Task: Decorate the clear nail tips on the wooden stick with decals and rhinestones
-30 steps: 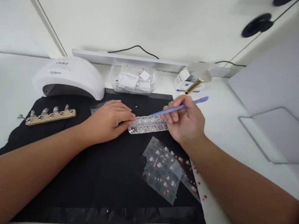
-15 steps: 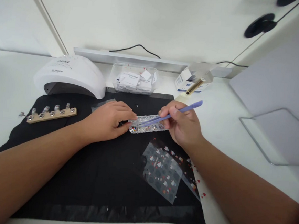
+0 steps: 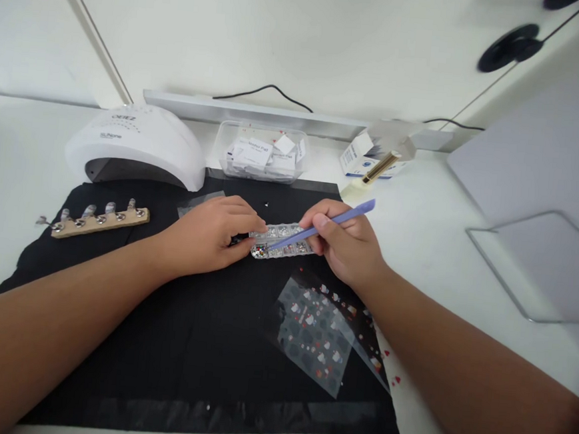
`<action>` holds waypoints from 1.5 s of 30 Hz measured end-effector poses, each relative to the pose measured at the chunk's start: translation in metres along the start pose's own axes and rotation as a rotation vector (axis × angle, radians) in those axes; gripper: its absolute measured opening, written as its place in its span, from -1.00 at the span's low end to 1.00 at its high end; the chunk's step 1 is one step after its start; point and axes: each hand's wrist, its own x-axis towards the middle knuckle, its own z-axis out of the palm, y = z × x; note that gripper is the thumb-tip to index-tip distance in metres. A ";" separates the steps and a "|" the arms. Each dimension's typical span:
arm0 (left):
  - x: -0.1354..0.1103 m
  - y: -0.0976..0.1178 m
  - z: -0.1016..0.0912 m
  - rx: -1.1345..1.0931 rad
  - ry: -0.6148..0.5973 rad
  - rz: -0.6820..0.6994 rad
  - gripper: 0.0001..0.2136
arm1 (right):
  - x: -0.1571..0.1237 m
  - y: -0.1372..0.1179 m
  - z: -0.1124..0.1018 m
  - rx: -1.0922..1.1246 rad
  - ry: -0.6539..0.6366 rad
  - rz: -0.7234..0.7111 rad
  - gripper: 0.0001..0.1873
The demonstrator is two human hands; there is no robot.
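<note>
A clear compartment case of rhinestones [image 3: 287, 248] lies on the black mat [image 3: 184, 342], with multicoloured stones in its near left compartment. At the case's left end, my left hand [image 3: 215, 231] is closed, its thumb and fingers pinching the edge. My right hand [image 3: 342, 238] is closed around a slim purple stick tool [image 3: 352, 213], held like a pen and slanting down to the left. The tool's tip is at the near left compartments; whether a stone is on it is too small to tell. My right fingers cover part of the case's right end.
A white nail lamp [image 3: 139, 145] stands at the back left, near a wooden strip holding nail tips [image 3: 101, 222]. Behind the case are a clear tub of packets [image 3: 259, 154], a gold-capped bottle [image 3: 381, 167] and a small box [image 3: 359, 152]. Patterned sticker sheets [image 3: 315, 336] lie front right.
My right hand has shifted left and slightly down with the purple stick tool, bringing its tip nearer the multicoloured stones. My left hand stays at the case's left end.
</note>
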 end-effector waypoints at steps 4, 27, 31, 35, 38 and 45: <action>0.000 0.000 -0.001 0.000 -0.011 0.005 -0.80 | 0.001 0.000 0.001 0.009 -0.019 -0.007 -0.65; 0.001 -0.001 0.001 -0.026 0.005 0.028 -0.80 | 0.001 0.003 -0.002 0.010 -0.093 -0.036 -0.70; 0.001 -0.001 0.001 -0.021 0.002 0.028 -0.80 | 0.001 0.002 -0.002 0.018 -0.101 -0.038 -0.72; 0.001 -0.001 0.001 -0.016 0.000 0.023 -0.80 | 0.001 0.002 -0.002 0.007 -0.113 -0.057 -0.73; 0.001 -0.001 0.001 -0.021 -0.006 0.018 -0.80 | 0.001 0.001 -0.002 -0.008 -0.121 -0.063 -0.73; 0.001 -0.001 0.001 -0.021 -0.012 0.013 -0.80 | 0.001 0.001 -0.002 -0.003 -0.111 -0.061 -0.73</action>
